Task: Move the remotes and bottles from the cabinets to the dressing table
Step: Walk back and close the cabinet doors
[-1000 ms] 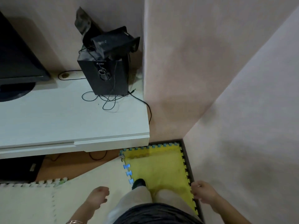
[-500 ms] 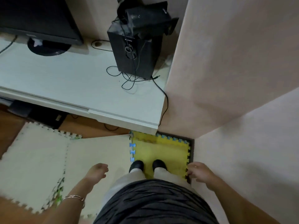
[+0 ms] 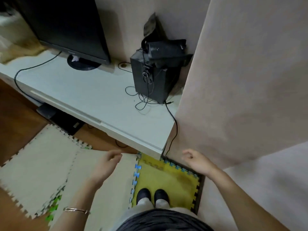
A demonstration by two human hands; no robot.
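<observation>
Bare, loosely curled, empty hands, left and right, hover above foam mats.

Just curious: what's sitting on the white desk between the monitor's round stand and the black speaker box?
Head view: only a thin looped cable by a small hole; otherwise white desk between monitor stand and speaker.

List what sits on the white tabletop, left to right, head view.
Black power cable → monitor stand → small round cable hole → black speaker with tangled wires at its base.
</observation>
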